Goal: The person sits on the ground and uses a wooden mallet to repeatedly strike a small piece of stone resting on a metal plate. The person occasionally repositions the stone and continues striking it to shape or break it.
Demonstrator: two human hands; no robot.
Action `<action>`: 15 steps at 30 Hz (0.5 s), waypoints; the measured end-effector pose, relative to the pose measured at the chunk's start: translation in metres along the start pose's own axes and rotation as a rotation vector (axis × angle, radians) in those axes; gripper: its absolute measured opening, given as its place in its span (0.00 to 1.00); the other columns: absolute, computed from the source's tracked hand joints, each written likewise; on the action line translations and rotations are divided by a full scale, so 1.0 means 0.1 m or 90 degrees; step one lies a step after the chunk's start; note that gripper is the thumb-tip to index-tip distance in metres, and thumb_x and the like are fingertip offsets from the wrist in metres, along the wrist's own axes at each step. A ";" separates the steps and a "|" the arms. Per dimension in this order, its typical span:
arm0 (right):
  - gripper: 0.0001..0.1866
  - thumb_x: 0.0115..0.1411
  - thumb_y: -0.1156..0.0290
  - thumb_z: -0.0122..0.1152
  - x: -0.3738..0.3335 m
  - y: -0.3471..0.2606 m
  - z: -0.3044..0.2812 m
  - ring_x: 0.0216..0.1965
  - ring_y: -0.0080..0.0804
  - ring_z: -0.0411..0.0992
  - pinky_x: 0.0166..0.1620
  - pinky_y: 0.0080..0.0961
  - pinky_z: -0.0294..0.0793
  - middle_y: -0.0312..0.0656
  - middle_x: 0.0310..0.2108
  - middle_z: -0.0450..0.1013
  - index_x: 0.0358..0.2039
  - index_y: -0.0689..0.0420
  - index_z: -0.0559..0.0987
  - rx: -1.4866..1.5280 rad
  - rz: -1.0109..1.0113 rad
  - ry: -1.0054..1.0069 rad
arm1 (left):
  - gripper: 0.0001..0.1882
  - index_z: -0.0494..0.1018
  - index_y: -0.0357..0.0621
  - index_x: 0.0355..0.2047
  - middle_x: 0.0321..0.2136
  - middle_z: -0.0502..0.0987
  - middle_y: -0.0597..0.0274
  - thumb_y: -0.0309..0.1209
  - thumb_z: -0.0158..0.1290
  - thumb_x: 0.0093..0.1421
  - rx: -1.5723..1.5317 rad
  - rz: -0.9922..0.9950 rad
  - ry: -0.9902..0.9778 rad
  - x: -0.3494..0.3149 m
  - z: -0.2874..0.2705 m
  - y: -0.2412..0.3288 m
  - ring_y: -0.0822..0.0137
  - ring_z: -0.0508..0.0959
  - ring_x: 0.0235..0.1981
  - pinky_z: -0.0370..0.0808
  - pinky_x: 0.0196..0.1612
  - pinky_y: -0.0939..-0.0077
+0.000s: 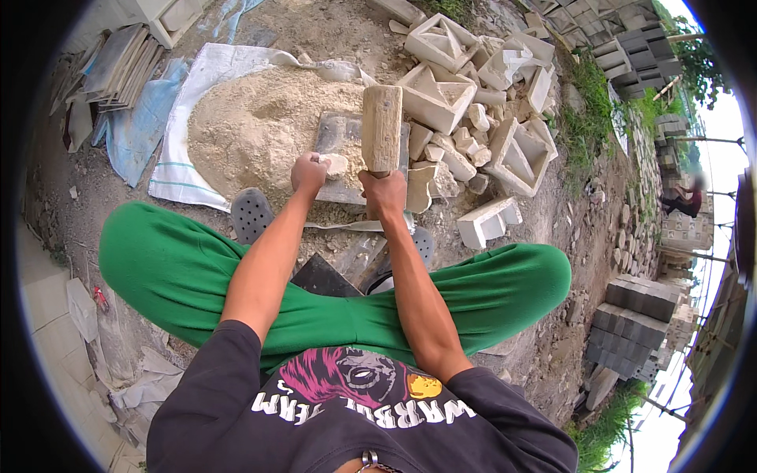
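Observation:
My right hand (pixel 384 193) is closed round the handle of a wooden mallet (pixel 382 126), whose thick block head stands raised over a dark flat slab (pixel 341 142). To its left, my left hand (pixel 310 173) pinches a small pale stone piece (pixel 337 165) above the slab's near left part. The slab lies on the edge of a white woven sack (pixel 177 162) spread on the ground. A big heap of pale crushed grit (pixel 244 130) covers the sack, left of the slab and beyond it.
Broken cream blocks with triangular openings (pixel 439 94) pile up right of the slab, and one white fragment (pixel 489 223) lies nearer me. Stacked boards (pixel 118 71) stand far left. Grey bricks (pixel 631 319) are stacked at right; a person (pixel 688 197) sits in the distance.

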State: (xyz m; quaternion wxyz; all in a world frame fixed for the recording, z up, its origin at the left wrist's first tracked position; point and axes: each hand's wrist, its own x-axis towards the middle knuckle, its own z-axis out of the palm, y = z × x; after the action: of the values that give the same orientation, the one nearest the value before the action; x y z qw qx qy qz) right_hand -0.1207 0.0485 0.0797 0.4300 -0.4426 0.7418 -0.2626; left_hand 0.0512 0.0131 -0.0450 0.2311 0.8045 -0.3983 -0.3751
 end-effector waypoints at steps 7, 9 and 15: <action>0.22 0.46 0.58 0.67 0.11 0.72 0.34 0.35 0.55 0.80 0.41 0.44 0.77 0.59 0.31 0.80 0.34 0.65 0.83 -0.173 0.038 -0.052 | 0.23 0.80 0.45 0.46 0.41 0.83 0.55 0.43 0.66 0.54 0.014 -0.011 -0.004 -0.02 -0.04 0.12 0.56 0.83 0.42 0.77 0.45 0.62; 0.23 0.46 0.57 0.67 0.19 0.72 0.31 0.36 0.55 0.80 0.42 0.45 0.77 0.59 0.32 0.80 0.35 0.65 0.84 -0.193 0.125 -0.099 | 0.23 0.80 0.45 0.47 0.42 0.83 0.55 0.43 0.66 0.54 0.015 -0.012 -0.004 -0.08 -0.06 0.14 0.56 0.83 0.42 0.77 0.46 0.62; 0.18 0.47 0.61 0.68 -0.05 -0.06 0.00 0.26 0.43 0.79 0.32 0.37 0.75 0.50 0.21 0.78 0.28 0.66 0.82 -0.003 0.011 -0.047 | 0.23 0.81 0.44 0.46 0.40 0.83 0.53 0.42 0.66 0.53 0.011 -0.004 -0.012 -0.06 -0.08 0.03 0.55 0.83 0.42 0.77 0.46 0.63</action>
State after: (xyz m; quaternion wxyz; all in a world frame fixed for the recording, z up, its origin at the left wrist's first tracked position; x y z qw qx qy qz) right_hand -0.1169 0.0496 0.0863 0.4582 -0.4463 0.7301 -0.2404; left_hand 0.0536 0.0170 -0.0360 0.2194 0.8039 -0.4014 -0.3801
